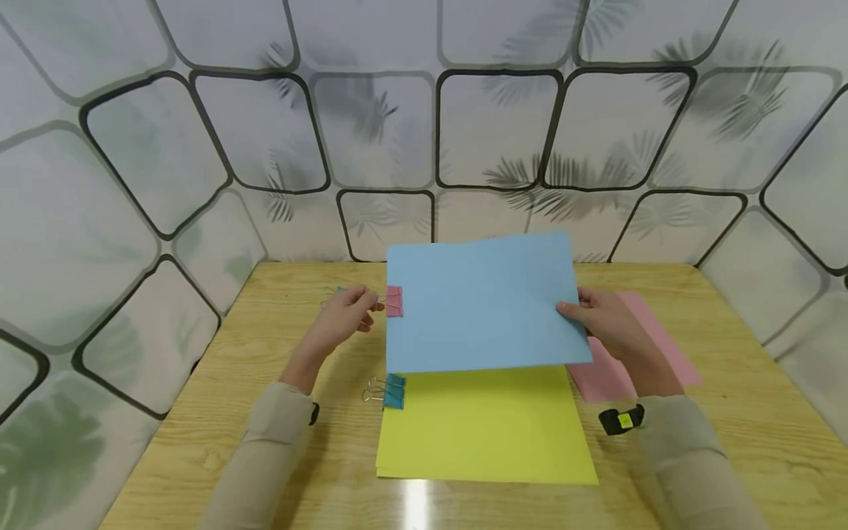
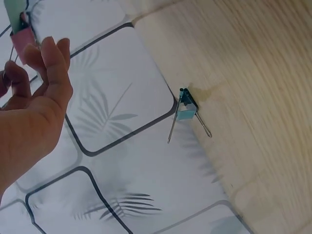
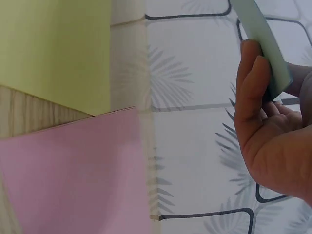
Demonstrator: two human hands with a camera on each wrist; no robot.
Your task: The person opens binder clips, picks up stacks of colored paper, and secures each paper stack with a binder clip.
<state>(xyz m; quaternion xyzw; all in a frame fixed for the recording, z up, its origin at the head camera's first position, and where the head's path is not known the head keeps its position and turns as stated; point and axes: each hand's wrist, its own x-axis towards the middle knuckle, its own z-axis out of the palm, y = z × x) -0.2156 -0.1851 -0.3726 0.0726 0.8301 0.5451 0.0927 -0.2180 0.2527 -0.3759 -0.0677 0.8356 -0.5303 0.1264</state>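
A sheaf of light blue paper (image 1: 480, 302) is held up above the table, tilted. My right hand (image 1: 606, 316) grips its right edge, thumb on the front and fingers behind; the right wrist view shows the sheaf (image 3: 268, 53) edge-on. A pink binder clip (image 1: 394, 301) sits on the left edge of the blue paper. My left hand (image 1: 344, 318) pinches the wire handles of that clip. Below lies yellow paper (image 1: 490, 434), with a blue binder clip (image 1: 394, 391) on its upper left edge.
Pink paper (image 1: 662, 338) lies on the wooden table (image 1: 218, 434) at the right, partly behind my right hand. Another blue binder clip (image 2: 186, 108) stands on the table beyond my left hand. A patterned wall covering (image 1: 391, 132) encloses the back and sides.
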